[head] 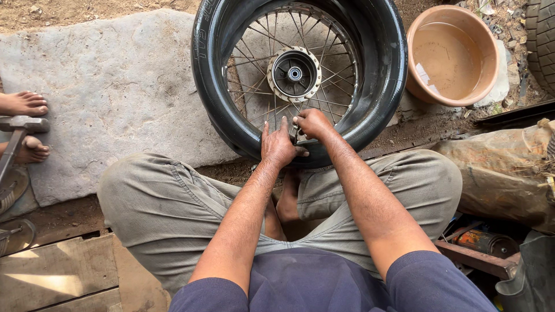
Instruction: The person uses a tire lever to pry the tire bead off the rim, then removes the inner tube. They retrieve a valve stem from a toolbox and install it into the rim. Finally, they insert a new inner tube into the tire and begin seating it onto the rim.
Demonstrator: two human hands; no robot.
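A spoked motorcycle wheel with a black tyre point(381, 75) lies flat on the ground in front of me, its metal hub point(295, 73) in the middle. My left hand point(277, 144) rests flat on the near rim, fingers stretched along the spokes. My right hand point(314, 122) is just beside it, fingers curled around a small metal tool at the spokes near the rim. What the tool grips is hidden by my fingers. I sit cross-legged with my knees on either side.
An orange basin of murky water point(451, 55) stands at the right of the wheel. A stone slab point(110, 92) lies at the left, with another person's bare feet point(26, 124) and a hammer point(20, 130) at its edge. Wooden boards point(58, 271) and clutter point(497, 173) flank me.
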